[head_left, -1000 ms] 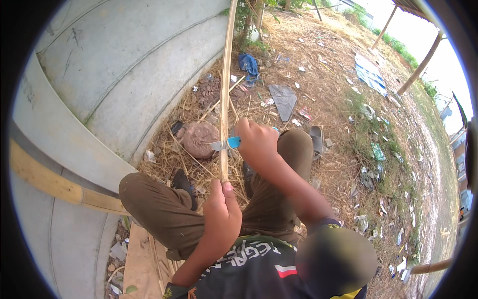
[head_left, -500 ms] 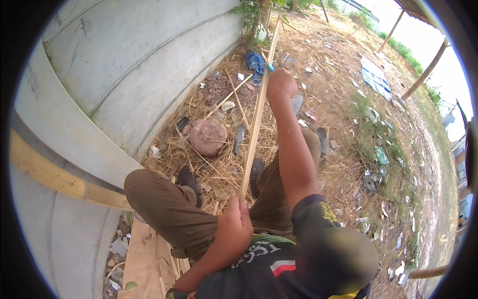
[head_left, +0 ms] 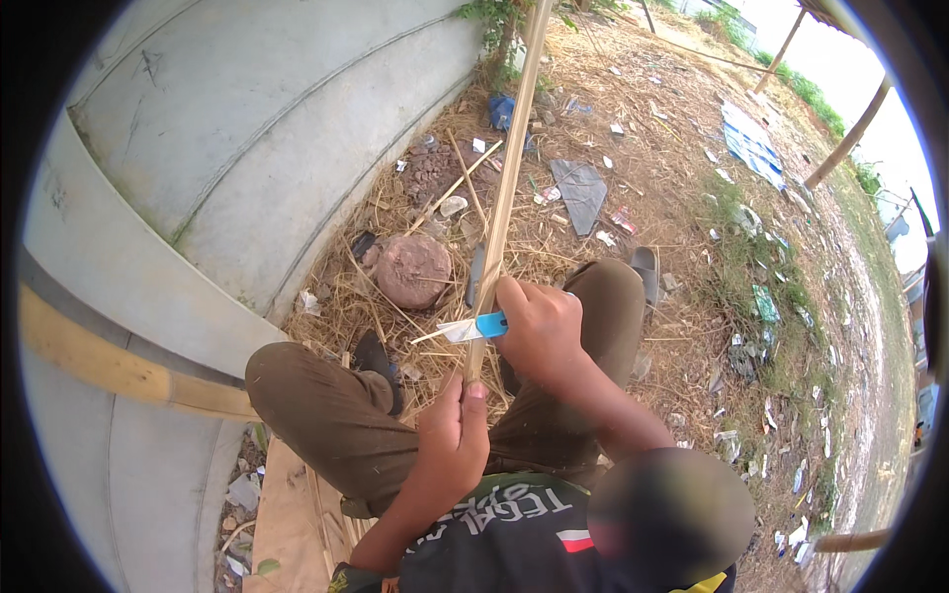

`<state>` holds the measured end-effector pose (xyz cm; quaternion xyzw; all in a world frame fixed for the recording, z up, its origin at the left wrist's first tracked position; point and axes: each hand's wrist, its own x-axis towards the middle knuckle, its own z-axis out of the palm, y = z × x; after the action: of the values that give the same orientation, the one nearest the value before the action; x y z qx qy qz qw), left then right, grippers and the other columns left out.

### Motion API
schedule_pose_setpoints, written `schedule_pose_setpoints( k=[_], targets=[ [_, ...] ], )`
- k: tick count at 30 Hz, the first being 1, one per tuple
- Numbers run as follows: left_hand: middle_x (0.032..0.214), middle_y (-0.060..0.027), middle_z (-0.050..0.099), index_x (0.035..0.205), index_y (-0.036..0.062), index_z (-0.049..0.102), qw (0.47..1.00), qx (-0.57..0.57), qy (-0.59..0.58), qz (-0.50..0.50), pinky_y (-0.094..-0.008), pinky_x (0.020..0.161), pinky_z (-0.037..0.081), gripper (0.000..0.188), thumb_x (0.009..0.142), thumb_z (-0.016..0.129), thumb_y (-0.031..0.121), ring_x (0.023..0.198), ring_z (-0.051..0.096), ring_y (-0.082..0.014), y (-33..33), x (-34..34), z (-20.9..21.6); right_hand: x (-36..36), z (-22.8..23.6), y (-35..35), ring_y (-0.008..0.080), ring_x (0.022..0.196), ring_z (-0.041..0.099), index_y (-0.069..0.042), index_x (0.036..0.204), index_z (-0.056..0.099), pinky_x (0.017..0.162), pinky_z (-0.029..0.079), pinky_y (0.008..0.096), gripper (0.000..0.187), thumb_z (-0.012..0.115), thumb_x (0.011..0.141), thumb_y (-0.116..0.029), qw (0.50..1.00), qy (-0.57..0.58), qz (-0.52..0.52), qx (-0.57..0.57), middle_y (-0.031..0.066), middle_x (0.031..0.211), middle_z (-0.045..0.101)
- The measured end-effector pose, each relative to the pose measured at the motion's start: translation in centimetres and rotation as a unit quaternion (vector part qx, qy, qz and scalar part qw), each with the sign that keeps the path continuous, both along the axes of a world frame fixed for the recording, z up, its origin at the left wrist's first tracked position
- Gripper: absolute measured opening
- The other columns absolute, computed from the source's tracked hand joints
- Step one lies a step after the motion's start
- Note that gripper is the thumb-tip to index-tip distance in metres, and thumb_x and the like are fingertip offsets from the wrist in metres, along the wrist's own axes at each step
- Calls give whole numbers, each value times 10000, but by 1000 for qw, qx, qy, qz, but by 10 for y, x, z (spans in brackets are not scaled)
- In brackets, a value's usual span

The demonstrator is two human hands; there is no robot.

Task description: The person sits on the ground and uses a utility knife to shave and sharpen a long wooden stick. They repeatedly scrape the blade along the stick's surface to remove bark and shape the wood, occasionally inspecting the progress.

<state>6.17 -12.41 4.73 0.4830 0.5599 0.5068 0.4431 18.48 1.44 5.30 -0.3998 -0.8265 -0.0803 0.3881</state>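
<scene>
A long pale bamboo strip [head_left: 508,203] runs from my lap up past the top of the picture. My left hand [head_left: 455,425] is closed round its near end, with the thumb along the strip. In my right hand [head_left: 544,326] is a blue-handled knife [head_left: 490,324], its light blade lying across the strip a short way above my left hand. Beside the blade a thin pale sliver sticks out to the left. My right fingers wrap the handle and partly hide it.
Straw and shavings cover the ground round a round reddish block [head_left: 414,272]. A grey wall [head_left: 326,128] rises on the left, with a bamboo pole [head_left: 129,351] before it. A grey triangular sheet [head_left: 579,193], a sandal [head_left: 646,272] and scattered litter lie to the right.
My right hand has come down the strip with the knife, from far out to close above my left hand. The strip's far end has swung slightly left; my left hand keeps its hold.
</scene>
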Motion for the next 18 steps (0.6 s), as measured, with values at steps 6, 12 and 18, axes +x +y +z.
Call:
schedule_pose_setpoints(
  k=[6,12,18],
  targets=[
    [590,-55,417,931,12,463,999,0,24,22,-324,490,337,220,1070,438,180,529,399,-86,-11,9,5,7,-24,-25,238,460,578,-120,685,528,426,435,357,163,679,747,-122,998,38,-1,-41,48,563,561],
    [582,-161,460,923,-4,436,986,34,161,29,-416,489,366,218,1060,438,165,477,475,-290,-16,20,7,12,-33,-15,234,472,590,-98,718,510,428,439,360,149,656,745,-97,1000,22,-2,-3,55,593,564],
    [608,-219,504,919,-16,443,973,60,213,63,-467,503,386,217,1051,447,157,538,543,-419,-7,26,7,-2,-37,0,261,447,558,-87,667,465,417,406,375,228,678,744,-64,994,100,-19,38,74,552,526]
  ],
)
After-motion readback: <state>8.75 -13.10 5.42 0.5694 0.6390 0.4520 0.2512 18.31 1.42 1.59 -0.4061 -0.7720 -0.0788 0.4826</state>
